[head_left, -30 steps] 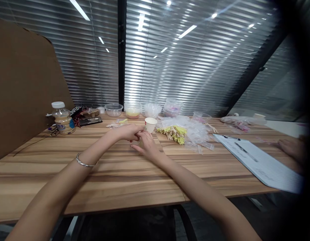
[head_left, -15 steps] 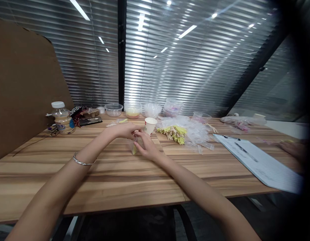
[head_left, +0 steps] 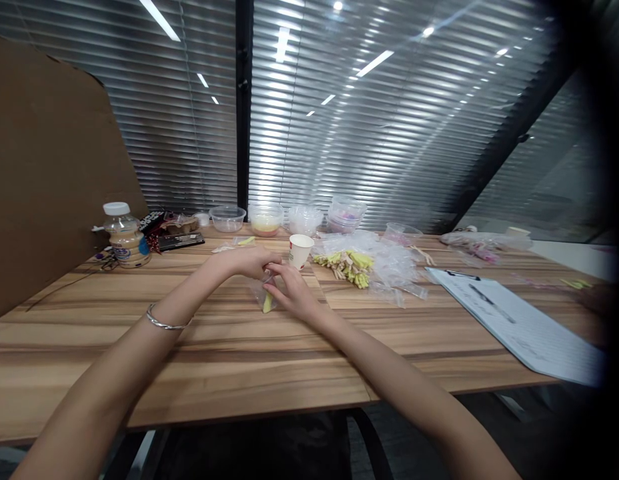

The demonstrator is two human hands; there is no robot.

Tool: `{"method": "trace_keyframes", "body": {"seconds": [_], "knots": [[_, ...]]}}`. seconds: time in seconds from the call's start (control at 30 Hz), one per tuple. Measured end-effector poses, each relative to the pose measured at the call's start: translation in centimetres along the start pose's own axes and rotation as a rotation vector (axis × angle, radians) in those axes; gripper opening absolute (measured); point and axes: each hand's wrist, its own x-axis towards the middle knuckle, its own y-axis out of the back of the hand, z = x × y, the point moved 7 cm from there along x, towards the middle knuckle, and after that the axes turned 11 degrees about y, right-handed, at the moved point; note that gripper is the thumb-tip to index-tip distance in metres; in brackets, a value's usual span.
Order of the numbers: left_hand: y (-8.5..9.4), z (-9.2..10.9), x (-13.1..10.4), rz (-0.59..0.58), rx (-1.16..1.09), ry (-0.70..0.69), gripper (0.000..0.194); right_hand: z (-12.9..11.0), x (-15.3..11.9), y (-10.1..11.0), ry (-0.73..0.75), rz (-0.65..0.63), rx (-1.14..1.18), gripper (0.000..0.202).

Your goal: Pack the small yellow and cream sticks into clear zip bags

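White cup and yellow pile sit near the hands, which pinch a small clear bag.

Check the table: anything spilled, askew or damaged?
No visible spill or damage; the white paper cup stands upright. Only the crumpled clear plastic bags look untidy, spread loosely beside the yellow-and-tan heap.

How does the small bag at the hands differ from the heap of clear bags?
The small bag is held by the left hand and right hand; the heap lies on the table. The small bag shows a yellow piece inside; the heap is several overlapping bags. Both are clear plastic.
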Motion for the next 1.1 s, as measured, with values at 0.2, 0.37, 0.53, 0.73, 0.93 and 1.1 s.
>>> {"method": "trace_keyframes", "body": {"seconds": [0.2,0.37,0.53,0.73,0.93,1.1], "knots": [[-0.1,-0.2,0.1,-0.018,-0.065,-0.047,0.018,0.0,0.0,0.1,-0.01,-0.002,-0.016,0.038],[-0.1,-0.2,0.1,-0.052,-0.086,-0.08,0.019,-0.3,0.2,0.0,0.017,-0.001,-0.013,0.038],[-0.1,-0.3,-0.1,-0.086,-0.121,-0.057,0.019,-0.3,0.2,0.1,-0.001,0.003,-0.02,0.038],[-0.1,-0.6,-0.3,-0.14,-0.163,-0.035,0.029,-0.6,0.3,0.2,0.002,-0.011,-0.006,0.039],[-0.2,-0.8,-0.4,-0.155,-0.144,-0.006,0.03,-0.7,0.5,-0.1,0.016,-0.037,0.005,0.038],[-0.4,-1.2,-0.3,-0.163,-0.139,-0.008,0.028,-0.7,0.5,-0.2,0.014,-0.049,0.009,0.04]]}}
